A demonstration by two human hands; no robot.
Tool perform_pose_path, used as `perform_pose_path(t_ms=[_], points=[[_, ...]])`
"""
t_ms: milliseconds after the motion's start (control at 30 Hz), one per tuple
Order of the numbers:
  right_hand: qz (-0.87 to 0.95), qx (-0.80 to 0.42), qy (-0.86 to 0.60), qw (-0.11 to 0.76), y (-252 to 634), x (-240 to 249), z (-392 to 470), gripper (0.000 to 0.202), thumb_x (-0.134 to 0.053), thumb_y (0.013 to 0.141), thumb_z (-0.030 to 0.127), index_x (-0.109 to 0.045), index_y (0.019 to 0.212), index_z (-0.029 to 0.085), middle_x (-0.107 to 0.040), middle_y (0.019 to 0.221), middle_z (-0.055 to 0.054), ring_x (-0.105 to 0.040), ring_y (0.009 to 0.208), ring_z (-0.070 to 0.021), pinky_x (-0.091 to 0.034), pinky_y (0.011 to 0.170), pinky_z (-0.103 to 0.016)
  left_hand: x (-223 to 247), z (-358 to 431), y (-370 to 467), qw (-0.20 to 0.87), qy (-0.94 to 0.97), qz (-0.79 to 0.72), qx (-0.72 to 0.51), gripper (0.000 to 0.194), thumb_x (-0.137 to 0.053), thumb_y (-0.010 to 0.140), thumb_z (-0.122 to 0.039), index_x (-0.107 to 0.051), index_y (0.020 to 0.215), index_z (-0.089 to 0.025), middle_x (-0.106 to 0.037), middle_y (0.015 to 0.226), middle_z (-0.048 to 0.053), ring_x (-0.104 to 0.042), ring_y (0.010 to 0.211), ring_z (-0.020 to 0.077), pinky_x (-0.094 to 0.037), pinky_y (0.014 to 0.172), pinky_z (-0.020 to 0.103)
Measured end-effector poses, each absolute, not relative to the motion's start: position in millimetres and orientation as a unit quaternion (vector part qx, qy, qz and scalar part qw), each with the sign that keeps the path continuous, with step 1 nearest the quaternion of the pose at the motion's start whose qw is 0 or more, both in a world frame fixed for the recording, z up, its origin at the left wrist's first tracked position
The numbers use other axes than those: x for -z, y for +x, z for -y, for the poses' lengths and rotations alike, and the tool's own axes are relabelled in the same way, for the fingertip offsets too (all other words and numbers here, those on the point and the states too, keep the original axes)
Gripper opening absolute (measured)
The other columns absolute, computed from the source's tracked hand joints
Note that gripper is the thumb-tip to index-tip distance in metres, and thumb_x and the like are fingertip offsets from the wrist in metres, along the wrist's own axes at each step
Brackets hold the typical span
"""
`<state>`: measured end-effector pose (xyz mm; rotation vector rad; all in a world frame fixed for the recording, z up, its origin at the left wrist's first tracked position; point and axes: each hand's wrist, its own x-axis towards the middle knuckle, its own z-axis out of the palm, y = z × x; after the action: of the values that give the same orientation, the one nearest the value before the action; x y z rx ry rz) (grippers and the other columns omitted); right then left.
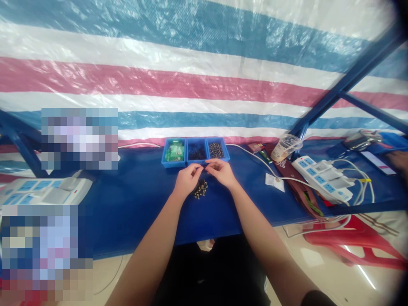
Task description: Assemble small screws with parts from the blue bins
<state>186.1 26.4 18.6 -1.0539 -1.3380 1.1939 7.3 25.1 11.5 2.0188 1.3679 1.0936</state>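
Observation:
My left hand (pixel 188 178) and my right hand (pixel 222 172) meet fingertip to fingertip above the blue table, both closed in a pinch. Whatever is between their fingers is too small to name. Just below them lies a small pile of brass-and-black metal pieces (pixel 200 191), partly covered by my left hand. Behind my hands, three blue bins stand side by side. The left bin (pixel 174 164) holds green-and-clear packets (pixel 176 149), the middle one dark small parts (pixel 196 152), the right one many small metallic parts (pixel 216 150).
To the right are a plastic cup (pixel 285 148), a brown strap-like bag (pixel 291 182), a small white packet (pixel 274 182), a power strip (pixel 321 178) with cables, and a phone (pixel 378 163). Another power strip (pixel 79 191) lies left. A person's hand shows at the far right edge.

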Motion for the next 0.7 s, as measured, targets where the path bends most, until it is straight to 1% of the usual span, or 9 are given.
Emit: perform_pose_path(t_ms=[133, 300, 367, 533, 700], points=[[0.559, -0.477, -0.461, 0.498, 186.1, -18.6, -24.9, 0.033, -0.075, 0.071, 0.043, -0.071, 0.092, 0.018, -0.072, 0.081, -0.004, -0.065, 0.068, -0.0144, -0.053, 0.069, -0.029, -13.2, -24.4, 7.8, 0.228, 0.734, -0.502, -0.397, 0.029, -0.048, 0.093, -0.042, -0.066, 0.096, -0.019, -0.064, 0.067, -0.002, -0.054, 0.056, 0.0097, -0.04, 0.06, 0.022], [0.561, -0.479, -0.448, 0.505, 185.2, -17.1, -24.6, 0.034, -0.077, 0.069, 0.043, -0.072, 0.092, 0.018, -0.073, 0.086, -0.005, -0.068, 0.074, -0.0165, -0.055, 0.074, -0.031, -15.4, -23.1, 8.3, 0.227, 0.732, -0.506, -0.397, 0.03, -0.048, 0.094, -0.043, -0.066, 0.092, -0.019, -0.062, 0.065, -0.002, -0.054, 0.056, 0.0101, -0.04, 0.059, 0.022], [0.555, -0.479, -0.448, 0.511, 184.6, -16.5, -24.9, 0.033, -0.078, 0.069, 0.042, -0.072, 0.091, 0.018, -0.074, 0.085, -0.006, -0.068, 0.073, -0.0168, -0.055, 0.073, -0.032, -15.2, -23.0, 8.2, 0.235, 0.729, -0.505, -0.398, 0.031, -0.048, 0.094, -0.043, -0.066, 0.091, -0.019, -0.061, 0.064, -0.003, -0.054, 0.055, 0.0099, -0.04, 0.058, 0.022], [0.531, -0.485, -0.453, 0.527, 185.5, -15.9, -27.1, 0.032, -0.078, 0.067, 0.042, -0.073, 0.088, 0.018, -0.074, 0.081, -0.005, -0.069, 0.071, -0.0175, -0.056, 0.072, -0.033, -13.2, -23.8, 8.0, 0.248, 0.722, -0.498, -0.41, 0.028, -0.052, 0.091, -0.041, -0.066, 0.103, -0.02, -0.06, 0.062, -0.004, -0.053, 0.054, 0.0094, -0.041, 0.058, 0.021], [0.536, -0.483, -0.456, 0.521, 186.5, -17.6, -26.7, 0.034, -0.078, 0.067, 0.043, -0.073, 0.09, 0.018, -0.074, 0.082, -0.005, -0.068, 0.07, -0.0175, -0.056, 0.072, -0.033, -13.0, -23.5, 8.0, 0.249, 0.719, -0.498, -0.415, 0.025, -0.051, 0.091, -0.039, -0.066, 0.097, -0.02, -0.055, 0.058, -0.005, -0.049, 0.05, 0.0086, -0.039, 0.056, 0.021]])
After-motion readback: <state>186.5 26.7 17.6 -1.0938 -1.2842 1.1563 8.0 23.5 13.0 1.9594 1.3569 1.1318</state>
